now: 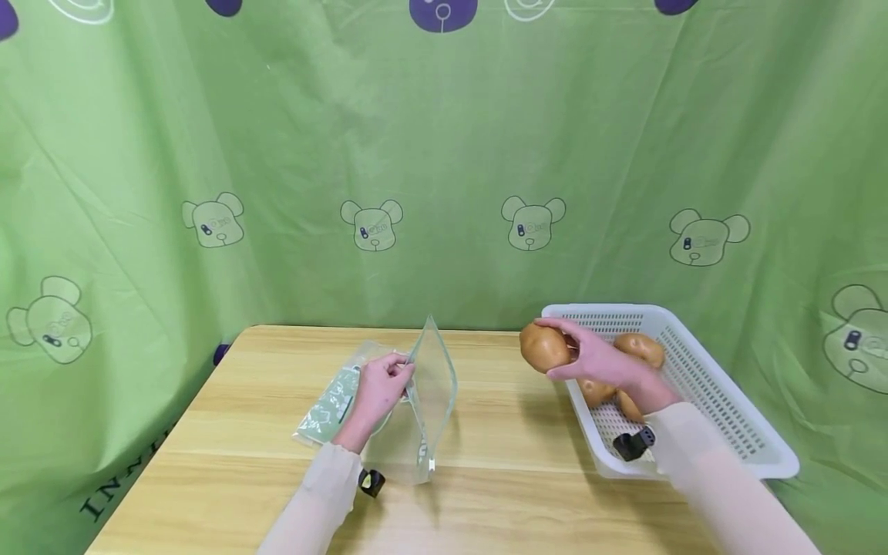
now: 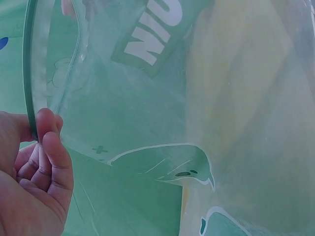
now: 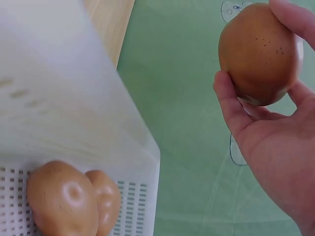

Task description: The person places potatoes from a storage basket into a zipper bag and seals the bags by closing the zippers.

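Pinched between the left hand's [image 1: 378, 389] thumb and fingers, the clear plastic zip bag's [image 1: 426, 401] rim stood propped up near the middle of the wooden surface [image 1: 229, 432]. Bare wood lay open between bag and white perforated plastic basket [image 1: 721, 408]. Over the basket's left edge, the right hand [image 1: 597, 362] gripped a brown oval potato [image 1: 544, 347], lifted above the other potatoes [image 1: 641, 348] inside.

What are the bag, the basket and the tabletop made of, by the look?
Bag: thin clear plastic film, glossy; the table shows through it, and there is a zip strip at the mouth. Basket: white moulded plastic, matte, with rows of slots in walls and floor. Tabletop: pale wood or wood-look laminate, satin; plank-like grain lines show, but which it is cannot be told.
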`<action>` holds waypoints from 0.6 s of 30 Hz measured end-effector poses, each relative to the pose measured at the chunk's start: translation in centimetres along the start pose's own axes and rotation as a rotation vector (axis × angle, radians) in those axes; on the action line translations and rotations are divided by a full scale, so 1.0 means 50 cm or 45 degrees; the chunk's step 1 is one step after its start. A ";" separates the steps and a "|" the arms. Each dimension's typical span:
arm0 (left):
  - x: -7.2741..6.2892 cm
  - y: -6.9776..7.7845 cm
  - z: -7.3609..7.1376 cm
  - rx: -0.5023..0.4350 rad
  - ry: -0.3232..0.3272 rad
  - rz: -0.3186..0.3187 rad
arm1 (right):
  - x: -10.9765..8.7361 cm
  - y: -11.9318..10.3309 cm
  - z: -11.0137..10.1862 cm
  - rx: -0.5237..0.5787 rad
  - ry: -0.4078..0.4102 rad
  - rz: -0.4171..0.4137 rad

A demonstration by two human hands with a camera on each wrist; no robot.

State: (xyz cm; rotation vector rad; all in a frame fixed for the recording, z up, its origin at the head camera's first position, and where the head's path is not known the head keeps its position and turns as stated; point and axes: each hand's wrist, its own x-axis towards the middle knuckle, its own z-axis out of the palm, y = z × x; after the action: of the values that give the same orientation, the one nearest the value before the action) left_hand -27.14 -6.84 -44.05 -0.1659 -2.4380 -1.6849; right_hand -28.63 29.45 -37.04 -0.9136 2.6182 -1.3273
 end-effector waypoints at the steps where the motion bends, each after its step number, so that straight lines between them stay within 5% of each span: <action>1: 0.000 0.000 0.000 0.000 0.002 -0.001 | 0.002 -0.001 0.003 0.022 -0.012 -0.007; 18: -0.001 0.004 0.001 0.006 -0.011 -0.013 | 0.031 -0.064 0.079 0.216 -0.171 -0.007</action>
State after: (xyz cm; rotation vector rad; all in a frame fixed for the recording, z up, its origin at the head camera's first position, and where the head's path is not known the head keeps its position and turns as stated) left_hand -27.07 -6.71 -43.88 -0.1609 -2.4530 -1.6865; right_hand -27.15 24.37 -36.78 -0.9489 2.3647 -1.4106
